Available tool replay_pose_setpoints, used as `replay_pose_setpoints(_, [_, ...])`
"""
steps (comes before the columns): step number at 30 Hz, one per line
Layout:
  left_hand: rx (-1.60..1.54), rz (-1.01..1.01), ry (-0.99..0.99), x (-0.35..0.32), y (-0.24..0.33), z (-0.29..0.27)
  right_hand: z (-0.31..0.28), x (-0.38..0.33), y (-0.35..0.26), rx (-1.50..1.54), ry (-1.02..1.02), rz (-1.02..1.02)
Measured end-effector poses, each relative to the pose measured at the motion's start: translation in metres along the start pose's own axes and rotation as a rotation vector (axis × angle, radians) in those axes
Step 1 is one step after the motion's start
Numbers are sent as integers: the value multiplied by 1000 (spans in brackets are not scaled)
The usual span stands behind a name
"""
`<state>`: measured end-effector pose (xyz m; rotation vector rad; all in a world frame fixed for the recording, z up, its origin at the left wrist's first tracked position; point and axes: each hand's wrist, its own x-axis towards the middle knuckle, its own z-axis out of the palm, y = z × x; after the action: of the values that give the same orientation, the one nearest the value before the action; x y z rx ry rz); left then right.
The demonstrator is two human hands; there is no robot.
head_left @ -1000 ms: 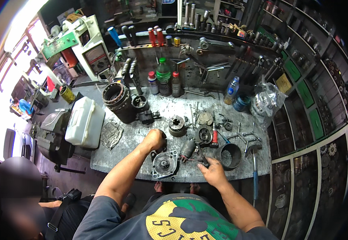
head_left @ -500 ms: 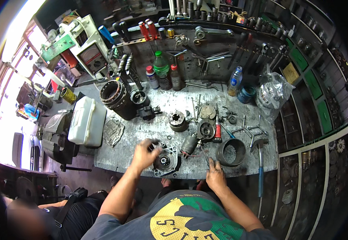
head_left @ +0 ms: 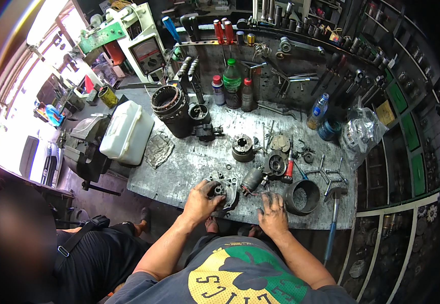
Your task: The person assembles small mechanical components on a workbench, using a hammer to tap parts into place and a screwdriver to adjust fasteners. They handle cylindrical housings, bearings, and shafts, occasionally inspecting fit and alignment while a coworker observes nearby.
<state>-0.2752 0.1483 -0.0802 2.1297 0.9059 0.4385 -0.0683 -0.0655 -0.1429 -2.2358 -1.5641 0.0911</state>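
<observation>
Housing [head_left: 231, 191] lies near the front edge of the bench [head_left: 189, 164], just left of the motor [head_left: 252, 179]. The left hand [head_left: 200, 199] comes over it from the near side, thumb and fingertips at its hub [head_left: 219, 190]. Thumb and fingers stand a little apart there; whether they are clamped on a small part, I cannot tell. The right hand [head_left: 273, 212] is palm down at the bench edge, between the motor's wires [head_left: 249, 192] and the ring [head_left: 302, 197], fingers stretched forward and slightly apart. Its palm is hidden, so I cannot tell whether it grips anything.

Behind the motor sits the end cap [head_left: 276, 163], with a red-handled tool [head_left: 289, 166] on its right. The rotor [head_left: 242, 148] stands behind the motor, to the left of the cap. To the right, past the ring, the hammer [head_left: 334, 212] lies with its blue handle over the edge, and Y-shaped wrenches [head_left: 326, 175] lie behind it. Farther back are a dark drum [head_left: 170, 112], a green-capped bottle [head_left: 232, 83], a blue-capped bottle [head_left: 317, 111] and a plastic bag [head_left: 364, 131]. At the bench's left end is a white case [head_left: 127, 133], beside the vise [head_left: 86, 144]. Another person [head_left: 96, 253] in dark clothes is at the lower left.
</observation>
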Motion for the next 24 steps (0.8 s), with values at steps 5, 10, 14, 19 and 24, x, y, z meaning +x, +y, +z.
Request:
replay_pose_setpoints(5, [-123,-42,89,11,12,-17,-7,28,-34,448,-12,-30])
replay_pose_setpoints(10, [-370,-279,-50,1,29,-28,-22,62,-70,996,-228,242])
replay_pose_setpoints(14, [-391,-306,-147,-15,40,-35,-47,71,-85,1182,-194,20])
replay_pose_setpoints(19, [-460,-261,-122,-34,46,-39,-65,71,-96,1391,-425,266])
replay_pose_setpoints(24, [-504,-253,-7,-46,46,-41,-61,75,-111,1487,-437,295])
